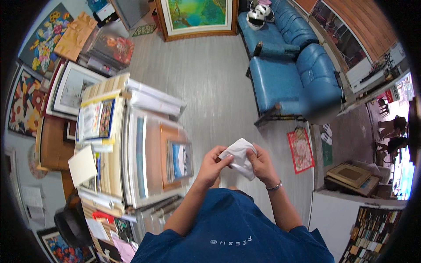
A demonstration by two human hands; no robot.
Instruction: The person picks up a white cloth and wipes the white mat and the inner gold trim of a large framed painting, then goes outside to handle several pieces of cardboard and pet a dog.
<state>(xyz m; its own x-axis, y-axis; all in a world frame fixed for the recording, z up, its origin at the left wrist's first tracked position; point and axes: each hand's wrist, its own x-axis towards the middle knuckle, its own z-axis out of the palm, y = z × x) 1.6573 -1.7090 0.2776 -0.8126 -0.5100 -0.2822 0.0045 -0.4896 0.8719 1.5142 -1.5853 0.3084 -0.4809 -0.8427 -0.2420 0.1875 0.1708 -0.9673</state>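
Between my two hands is a white, creased piece of thin paper or cloth (241, 154), folded over on itself; I cannot tell which material it is. My left hand (213, 164) pinches its left edge between thumb and fingers. On the opposite edge, my right hand (264, 165) is closed with the thumb laid over the top. A metal bracelet (274, 186) circles my right wrist. Both hands are in front of my dark blue shirt (228, 223), above the grey floor. The fingers behind the white piece are partly hidden.
Close on my left stand stacked frames and boards (149, 158). A blue sofa (276, 83) with a white helmet (256, 18) lines the right. A gold-framed painting (199, 37) stands ahead. A red mat (301, 151) lies near a doorway, beside stacked empty frames (351, 177).
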